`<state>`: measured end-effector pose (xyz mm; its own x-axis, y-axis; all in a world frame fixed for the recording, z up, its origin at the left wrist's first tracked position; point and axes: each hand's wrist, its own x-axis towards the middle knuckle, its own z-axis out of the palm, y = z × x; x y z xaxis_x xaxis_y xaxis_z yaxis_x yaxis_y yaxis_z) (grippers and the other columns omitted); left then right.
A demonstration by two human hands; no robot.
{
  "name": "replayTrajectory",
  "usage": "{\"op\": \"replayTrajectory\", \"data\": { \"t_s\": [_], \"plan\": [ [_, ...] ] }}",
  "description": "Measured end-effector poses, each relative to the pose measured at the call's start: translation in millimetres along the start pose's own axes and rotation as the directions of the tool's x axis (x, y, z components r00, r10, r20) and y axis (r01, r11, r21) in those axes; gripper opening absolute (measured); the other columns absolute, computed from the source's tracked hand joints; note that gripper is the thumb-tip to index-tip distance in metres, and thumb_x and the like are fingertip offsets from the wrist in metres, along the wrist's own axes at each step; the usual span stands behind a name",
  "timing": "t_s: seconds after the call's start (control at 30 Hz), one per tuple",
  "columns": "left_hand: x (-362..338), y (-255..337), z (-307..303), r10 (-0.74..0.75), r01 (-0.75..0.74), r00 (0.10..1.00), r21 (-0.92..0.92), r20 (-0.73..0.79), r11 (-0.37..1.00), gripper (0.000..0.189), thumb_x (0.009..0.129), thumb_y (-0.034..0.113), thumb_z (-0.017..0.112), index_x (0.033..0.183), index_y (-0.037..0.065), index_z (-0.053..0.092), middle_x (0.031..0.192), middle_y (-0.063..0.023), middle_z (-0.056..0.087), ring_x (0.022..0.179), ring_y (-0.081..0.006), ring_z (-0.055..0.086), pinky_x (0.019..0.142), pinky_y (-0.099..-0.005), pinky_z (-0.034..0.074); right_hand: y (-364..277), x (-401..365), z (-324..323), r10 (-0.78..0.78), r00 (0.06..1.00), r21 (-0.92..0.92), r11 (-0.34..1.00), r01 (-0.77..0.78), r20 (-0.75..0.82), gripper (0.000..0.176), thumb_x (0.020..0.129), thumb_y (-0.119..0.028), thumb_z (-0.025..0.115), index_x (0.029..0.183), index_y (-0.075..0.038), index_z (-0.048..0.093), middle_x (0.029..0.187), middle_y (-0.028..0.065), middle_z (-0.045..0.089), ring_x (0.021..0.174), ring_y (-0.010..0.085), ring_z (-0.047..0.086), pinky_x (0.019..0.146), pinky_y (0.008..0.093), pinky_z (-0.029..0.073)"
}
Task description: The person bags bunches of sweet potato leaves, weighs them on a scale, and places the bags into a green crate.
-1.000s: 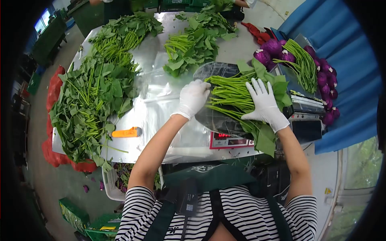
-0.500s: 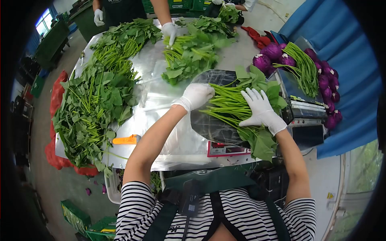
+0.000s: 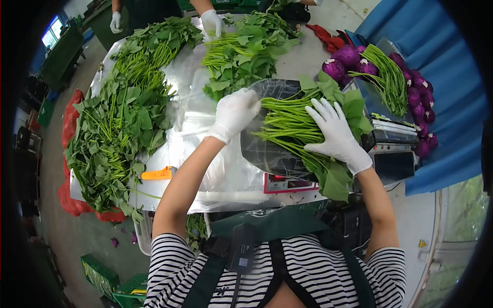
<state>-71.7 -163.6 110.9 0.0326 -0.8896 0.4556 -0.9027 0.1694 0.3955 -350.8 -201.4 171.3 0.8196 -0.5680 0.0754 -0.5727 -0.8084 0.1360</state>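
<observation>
Counter of shiny metal carries everything in hand. A long pile of greens fills its left edge, and a smaller heap lies toward the far edge, where a co-worker's gloved hand is close to the stems. Near the right part of the near edge, a bunch of greens lies on a dark tray, its long axis running roughly crosswise: stem ends point to the left edge, leaves to the right, some fanning toward the near right corner. The right hand rests palm down over it, grip spread, with the bunch beneath where stems meet leaves. The left hand has its grip curled at the far-side stem ends; whether it pinches any, I cannot tell. A red-framed scale shows below the tray; an orange cutter lies near the pile.
</observation>
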Motion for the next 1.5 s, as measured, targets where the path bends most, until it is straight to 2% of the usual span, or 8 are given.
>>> {"op": "replayTrajectory", "data": {
  "t_s": [0.1, 0.23, 0.4, 0.53, 0.67, 0.93, 1.27, 1.5],
  "plan": [
    [-21, 20, -20, 0.036, -0.053, 0.996, -0.229, -0.077, 0.972, 0.021, 0.078, 0.013, 0.067, 0.098, 0.012, 0.063, 0.079, -0.0060, 0.059, 0.070, -0.0249, 0.061, 0.061, -0.0318, 0.049, -17, -5, -23, -0.122, 0.967, 0.211, 0.963, 0.171, -0.225, 0.041, 0.073, -0.033, 0.071, 0.105, -0.009, 0.060, 0.109, 0.0103, 0.057, 0.104, 0.0281, 0.053, 0.091, 0.0407, 0.042],
    [-32, 13, -25, 0.117, -0.125, 0.986, -0.065, -0.121, 0.990, 0.017, 0.079, 0.014, 0.066, 0.096, 0.013, 0.066, 0.083, -0.0072, 0.060, 0.074, -0.0274, 0.060, 0.064, -0.0365, 0.048, -59, -25, -13, -0.048, 0.998, 0.059, 0.997, 0.050, -0.035, 0.026, 0.071, -0.032, 0.072, 0.080, -0.010, 0.061, 0.078, 0.0052, 0.055, 0.077, 0.0224, 0.055, 0.068, 0.0351, 0.045],
    [-41, 4, -36, 0.053, -0.050, 0.997, 0.058, -0.055, 0.997, 0.012, 0.078, 0.020, 0.067, 0.082, 0.009, 0.065, 0.080, -0.0081, 0.058, 0.074, -0.0303, 0.059, 0.065, -0.0404, 0.047, -65, -21, 30, 0.073, 0.997, -0.106, 0.992, -0.075, -0.019, 0.017, 0.070, -0.023, 0.069, 0.074, -0.010, 0.059, 0.076, 0.0065, 0.054, 0.077, 0.0243, 0.056, 0.066, 0.0363, 0.045],
    [-44, -2, -45, 0.038, -0.033, 0.997, 0.066, -0.073, 0.997, 0.019, 0.077, 0.025, 0.069, 0.078, 0.007, 0.062, 0.076, -0.0083, 0.056, 0.072, -0.0296, 0.058, 0.064, -0.0397, 0.046, -64, -28, 5, -0.077, 0.988, 0.094, 0.992, 0.090, -0.137, 0.009, 0.071, -0.015, 0.064, 0.074, -0.010, 0.058, 0.073, 0.0077, 0.055, 0.072, 0.0261, 0.057, 0.064, 0.0384, 0.044],
    [-40, 19, -74, -0.058, 0.047, 0.996, -0.152, -0.071, 0.987, 0.026, 0.077, 0.030, 0.071, 0.076, 0.007, 0.059, 0.073, -0.0076, 0.056, 0.071, -0.0286, 0.057, 0.063, -0.0359, 0.047, -66, -36, -58, 0.061, 0.978, 0.521, 0.839, -0.159, 0.200, 0.007, 0.079, -0.012, 0.060, 0.082, -0.008, 0.055, 0.065, 0.0088, 0.058, 0.066, 0.0269, 0.061, 0.062, 0.0366, 0.048],
    [-20, 67, -135, -0.026, 0.028, 1.000, -0.857, 0.017, 0.515, 0.036, 0.088, 0.033, 0.064, 0.110, 0.004, 0.064, 0.092, 0.0005, 0.062, 0.084, -0.0081, 0.056, 0.077, -0.0228, 0.045, -64, -43, -176, 0.372, 0.881, 0.919, 0.145, -0.367, 0.293, 0.008, 0.080, 0.000, 0.057, 0.083, -0.004, 0.051, 0.076, -0.0012, 0.055, 0.071, 0.0033, 0.050, 0.064, 0.0177, 0.039],
    [2, 95, -145, 0.125, -0.012, 0.992, -0.942, 0.032, 0.335, 0.036, 0.091, 0.030, 0.058, 0.117, 0.006, 0.062, 0.080, 0.0041, 0.059, 0.066, -0.0028, 0.051, 0.060, -0.0181, 0.042, -89, 38, -148, 0.273, 0.962, 0.958, 0.283, -0.050, -0.030, 0.014, 0.087, -0.011, 0.060, 0.095, -0.001, 0.056, 0.085, -0.0014, 0.060, 0.076, 0.0037, 0.052, 0.068, 0.0193, 0.043],
    [-17, 32, -126, -0.334, 0.084, 0.942, -0.983, 0.024, 0.165, 0.025, 0.093, 0.021, 0.056, 0.109, 0.004, 0.064, 0.099, 0.0021, 0.065, 0.062, -0.0017, 0.047, 0.060, -0.0167, 0.040, -109, 70, -83, -0.025, 0.999, 0.972, 0.231, -0.039, 0.046, 0.078, 0.080, -0.014, 0.073, 0.142, 0.002, 0.028, 0.140, 0.0111, 0.038, 0.129, 0.0169, 0.036, 0.108, 0.0292, 0.029]
  ]
}}
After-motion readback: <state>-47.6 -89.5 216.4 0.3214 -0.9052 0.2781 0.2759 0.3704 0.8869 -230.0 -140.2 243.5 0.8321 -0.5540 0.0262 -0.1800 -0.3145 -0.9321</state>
